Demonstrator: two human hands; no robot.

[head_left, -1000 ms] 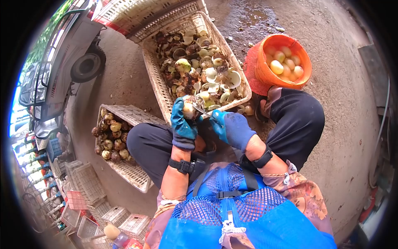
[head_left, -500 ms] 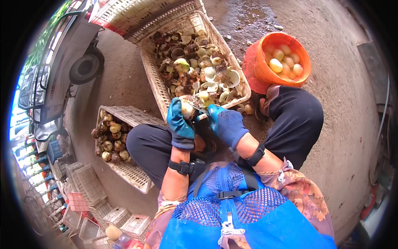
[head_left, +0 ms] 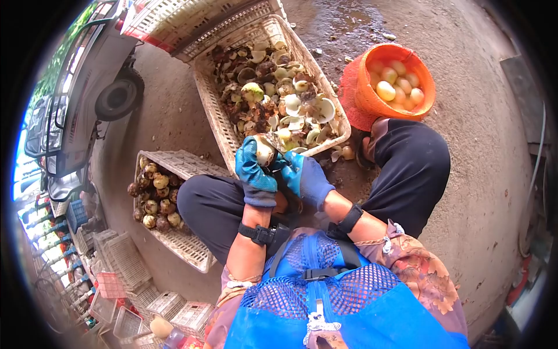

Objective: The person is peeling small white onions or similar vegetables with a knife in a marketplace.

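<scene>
My left hand point(head_left: 256, 177), in a blue-green work glove, is closed around a pale onion point(head_left: 265, 152) with a dark, dirty top. Close on its right is my gloved right hand point(head_left: 306, 177), fingers curled against the onion's side. It grips a small knife, whose thin blade showed earlier and is now mostly hidden between the hands. Both hands are over the near edge of a dirty white plastic crate point(head_left: 218, 125) full of onion skins point(head_left: 290, 104) and brown scraps.
An orange bucket point(head_left: 363, 96) of smooth, pale peeled onions point(head_left: 401, 87) stands at the right. To the left, a tilted crate point(head_left: 192, 247) holds unpeeled onions point(head_left: 160, 195). Stacked crates point(head_left: 122, 256) and a parked vehicle point(head_left: 99, 81) are farther left. My bent knees flank my hands.
My right hand has shifted slightly left and down, tight against the onion, and the blade has dropped from sight. My left hand still holds the onion in nearly the same place.
</scene>
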